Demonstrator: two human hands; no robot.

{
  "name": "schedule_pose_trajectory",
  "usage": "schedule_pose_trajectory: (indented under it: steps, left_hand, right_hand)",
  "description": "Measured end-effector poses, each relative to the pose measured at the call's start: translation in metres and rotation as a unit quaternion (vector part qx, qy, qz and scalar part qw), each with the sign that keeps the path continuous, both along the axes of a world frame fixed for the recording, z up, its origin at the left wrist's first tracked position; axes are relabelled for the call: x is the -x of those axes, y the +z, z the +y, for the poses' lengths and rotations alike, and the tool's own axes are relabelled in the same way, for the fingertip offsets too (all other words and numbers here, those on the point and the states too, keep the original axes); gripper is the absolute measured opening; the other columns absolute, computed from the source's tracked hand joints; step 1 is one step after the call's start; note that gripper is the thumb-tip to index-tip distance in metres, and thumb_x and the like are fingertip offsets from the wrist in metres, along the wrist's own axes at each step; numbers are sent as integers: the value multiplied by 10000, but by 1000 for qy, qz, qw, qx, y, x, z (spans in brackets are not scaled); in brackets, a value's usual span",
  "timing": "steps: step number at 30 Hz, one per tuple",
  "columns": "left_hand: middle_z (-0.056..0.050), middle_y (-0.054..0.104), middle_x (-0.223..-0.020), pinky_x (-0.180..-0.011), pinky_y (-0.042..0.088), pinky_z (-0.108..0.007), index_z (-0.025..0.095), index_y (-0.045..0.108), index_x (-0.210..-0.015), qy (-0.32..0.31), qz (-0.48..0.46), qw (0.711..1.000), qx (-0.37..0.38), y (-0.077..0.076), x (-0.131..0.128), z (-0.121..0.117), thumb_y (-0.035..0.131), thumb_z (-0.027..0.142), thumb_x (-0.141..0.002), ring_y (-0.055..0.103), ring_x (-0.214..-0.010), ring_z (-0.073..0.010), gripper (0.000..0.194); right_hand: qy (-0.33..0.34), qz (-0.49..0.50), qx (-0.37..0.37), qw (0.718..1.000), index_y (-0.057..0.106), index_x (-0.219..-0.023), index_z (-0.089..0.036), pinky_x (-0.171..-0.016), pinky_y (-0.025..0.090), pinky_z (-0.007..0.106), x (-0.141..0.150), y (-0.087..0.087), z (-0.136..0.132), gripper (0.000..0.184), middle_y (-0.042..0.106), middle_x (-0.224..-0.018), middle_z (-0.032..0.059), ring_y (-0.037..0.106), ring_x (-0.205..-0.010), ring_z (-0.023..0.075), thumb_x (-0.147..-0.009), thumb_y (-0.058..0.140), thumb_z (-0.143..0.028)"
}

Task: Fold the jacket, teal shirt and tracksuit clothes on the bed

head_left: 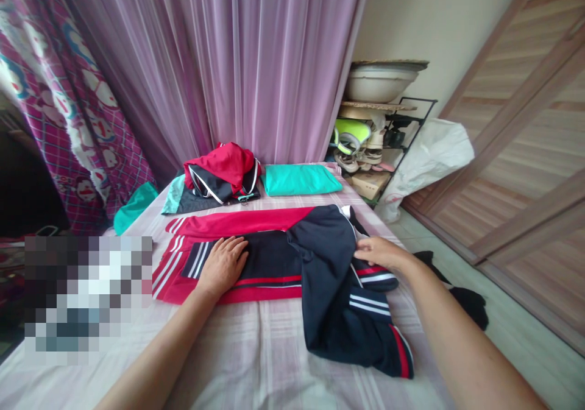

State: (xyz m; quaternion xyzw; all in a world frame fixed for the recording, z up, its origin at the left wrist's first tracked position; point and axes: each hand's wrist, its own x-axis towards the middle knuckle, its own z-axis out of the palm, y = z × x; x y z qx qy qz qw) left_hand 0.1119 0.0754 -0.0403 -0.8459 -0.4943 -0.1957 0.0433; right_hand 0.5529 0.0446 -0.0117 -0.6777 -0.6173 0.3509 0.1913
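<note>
A navy and red track jacket (326,270) lies partly folded on the bed, with white stripes at its cuffs and hem. My left hand (223,264) rests flat on its left navy part, fingers stretched out, beside a white-striped cuff. At the jacket's right side, my right hand (377,253) has its fingers closed on the white-piped edge. Red fabric (247,220) of the garment shows above and below the navy part. One navy section drapes toward me, ending in a red and white band.
The bed (242,349) has a checked sheet. Toward its far end lie a crumpled red and navy garment (228,169) and a folded turquoise cloth (301,180). Behind hang purple curtains (274,63). A shoe rack (402,148) and a white bag (429,154) stand right, near wooden wardrobe doors (516,154).
</note>
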Motion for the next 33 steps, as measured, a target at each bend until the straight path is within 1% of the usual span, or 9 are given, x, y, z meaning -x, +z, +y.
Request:
schedule_pose_trajectory:
  steps: [3, 8, 11, 15, 19, 22, 25, 28, 33]
  left_hand:
    - [-106, 684, -1286, -1113, 394, -515, 194, 672, -1215, 1, -2, 1000, -3, 0, 0, -1, 384, 363, -979, 592, -1243, -284, 409]
    - [-99, 712, -1231, -1098, 412, -509, 210, 700, -1159, 2, -9, 1000, -8, 1, -1, -5, 388, 342, -982, 615, -1210, -275, 382]
    - [-85, 710, -1238, -1103, 406, -503, 220, 700, -1159, -1, -16, 1000, -10, 2, -1, -6, 388, 330, -985, 611, -1213, -267, 374]
    - [-75, 711, -1236, -1108, 401, -503, 219, 696, -1163, -4, -26, 1000, -8, 0, 1, -5, 400, 315, -981, 603, -1224, -266, 360]
    - [-71, 716, -1227, -1112, 401, -501, 218, 694, -1160, -6, -41, 999, -10, -4, -1, -7, 412, 310, -979, 605, -1218, -266, 348]
    - [-70, 720, -1218, -1096, 428, -467, 218, 693, -1153, -14, -70, 997, -18, -2, 0, -9, 414, 288, -973, 623, -1189, -245, 339]
    - [-68, 726, -1200, -1032, 484, -397, 222, 684, -1164, 24, -116, 992, -37, 14, 18, -3, 399, 278, -970, 646, -1142, -222, 349]
    - [-67, 720, -1204, -959, 515, -378, 233, 645, -1235, 161, -131, 977, -41, 38, 61, 17, 384, 303, -963, 657, -1111, -239, 383]
    - [-135, 657, -1311, -982, 478, -384, 159, 555, -1362, 254, 18, 966, 54, 58, 137, 55, 425, 239, -892, 626, -1175, -282, 494]
  right_hand:
    - [-36, 90, -29, 995, 682, -891, -181, -557, 434, 221, 25, 4, 9, 314, 713, -782, 20, 590, -636, 135, -653, 716, -382]
    - [-89, 160, -15, 983, 676, -891, -184, -638, 489, 257, 43, 10, 14, 305, 731, -833, 58, 652, -738, 181, -754, 631, -453]
    - [-145, -3, -45, 988, 670, -790, -193, -639, 484, 282, 26, 13, 15, 251, 718, -778, 72, 663, -753, 216, -794, 573, -424]
    - [-165, -317, 1, 934, 699, -735, -222, -667, 481, 345, -2, 19, 14, 258, 724, -838, 102, 677, -812, 279, -801, 552, -423]
    - [-170, -393, 52, 902, 741, -966, -252, -711, 497, 387, 3, 26, 13, 337, 726, -1047, 133, 686, -923, 315, -862, 484, -444]
    - [-173, -406, 0, 898, 669, -1232, -258, -753, 505, 412, 21, 30, 18, 423, 684, -1207, 158, 669, -1002, 336, -867, 486, -368]
    - [-138, -404, -133, 895, 636, -1290, -253, -833, 501, 406, 43, 34, 31, 450, 664, -1251, 143, 640, -1067, 319, -866, 497, -308]
    - [-51, -374, -224, 899, 675, -1217, -243, -913, 484, 382, 72, 37, 49, 385, 675, -1234, 109, 619, -1100, 281, -878, 502, -299]
    - [138, -333, -209, 909, 693, -1161, -265, -980, 452, 334, 124, 33, 67, 338, 646, -1283, 55, 589, -1155, 234, -853, 554, -274]
